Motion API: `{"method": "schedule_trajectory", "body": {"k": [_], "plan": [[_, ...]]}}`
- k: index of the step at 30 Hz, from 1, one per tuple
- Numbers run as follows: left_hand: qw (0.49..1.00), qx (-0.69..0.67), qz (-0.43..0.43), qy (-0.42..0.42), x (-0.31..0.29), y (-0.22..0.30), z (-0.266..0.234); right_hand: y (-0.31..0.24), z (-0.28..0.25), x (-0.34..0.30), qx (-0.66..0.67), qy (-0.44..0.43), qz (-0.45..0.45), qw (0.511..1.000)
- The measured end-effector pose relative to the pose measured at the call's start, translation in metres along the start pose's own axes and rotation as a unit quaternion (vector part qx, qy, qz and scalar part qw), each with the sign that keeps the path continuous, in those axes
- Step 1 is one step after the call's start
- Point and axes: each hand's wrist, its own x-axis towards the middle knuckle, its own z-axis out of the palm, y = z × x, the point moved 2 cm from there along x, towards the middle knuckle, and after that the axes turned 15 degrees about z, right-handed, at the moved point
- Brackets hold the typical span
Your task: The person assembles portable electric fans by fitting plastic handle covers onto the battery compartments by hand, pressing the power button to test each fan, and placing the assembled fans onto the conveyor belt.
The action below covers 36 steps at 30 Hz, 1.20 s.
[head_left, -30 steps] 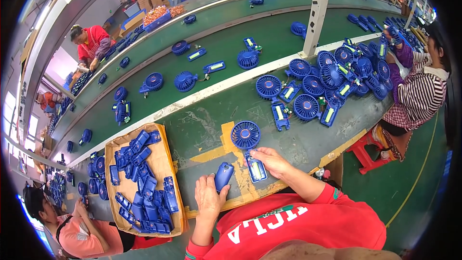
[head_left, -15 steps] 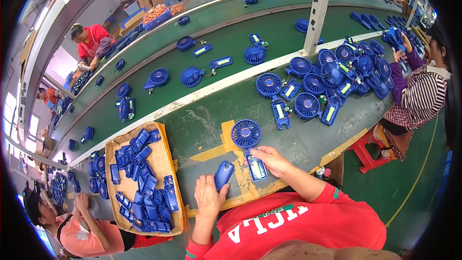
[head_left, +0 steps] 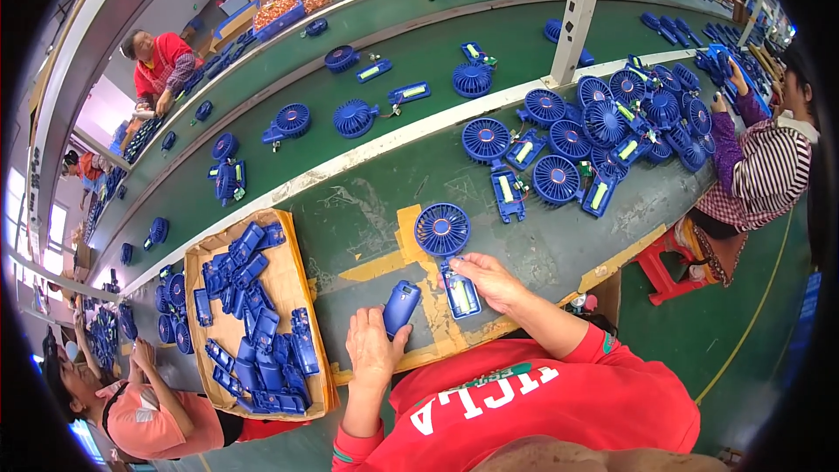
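Observation:
A blue handheld fan [head_left: 442, 230] lies on the bench in front of me, its round grille pointing away. Its handle is uncovered, showing a pale yellow-green battery [head_left: 462, 295] and wiring inside. My right hand [head_left: 491, 282] grips the upper part of this handle, thumb and fingers closed on its right side. To the left, my left hand [head_left: 374, 346] has its thumb and fingers around the lower end of a blue handle cover [head_left: 403, 305], smooth outer side up. The cover is apart from the fan. My left palm partly hides its lower end.
A paper-lined carton [head_left: 194, 255] of loose blue covers stands left. Fans with uncovered handles [head_left: 557, 178] are heaped at the right. Beyond the white rail [head_left: 384, 139], more fans lie on the green belt [head_left: 323, 166]. Co-workers sit left [head_left: 144, 424] and right [head_left: 769, 162].
The whole view has shifted slightly. Fans on the belt have moved a little to the right. Both my hands keep the same hold on the fan and the cover.

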Motion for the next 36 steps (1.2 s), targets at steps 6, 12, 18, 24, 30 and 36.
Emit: {"method": "schedule_trajectory", "body": {"k": [6, 12, 18, 24, 30, 36], "plan": [[1.0, 0.004, 0.001, -0.002, 0.0009, 0.001, -0.0001, 0.0028, 0.0003, 0.0074, 0.006, 0.007, -0.009, 1.0], [1.0, 0.005, -0.007, -0.009, 0.0, 0.0002, 0.0009, 0.0006, 0.0021, 0.0034, 0.017, -0.004, 0.0, 1.0], [1.0, 0.011, -0.013, -0.019, -0.0007, -0.0013, 0.0011, -0.0002, 0.0027, 0.0026, -0.001, -0.013, -0.014, 1.0], [1.0, 0.009, -0.006, -0.009, -0.0018, -0.0015, 0.0006, -0.0002, 0.0041, 0.0017, -0.001, -0.011, -0.023, 1.0], [1.0, 0.011, -0.002, -0.005, -0.0009, -0.0014, 0.0011, 0.0013, 0.0018, 0.005, 0.001, -0.009, -0.018, 1.0], [1.0, 0.013, -0.004, -0.012, 0.0002, -0.0018, 0.0004, -0.002, 0.0045, 0.0016, 0.002, -0.014, -0.017, 1.0]]}}
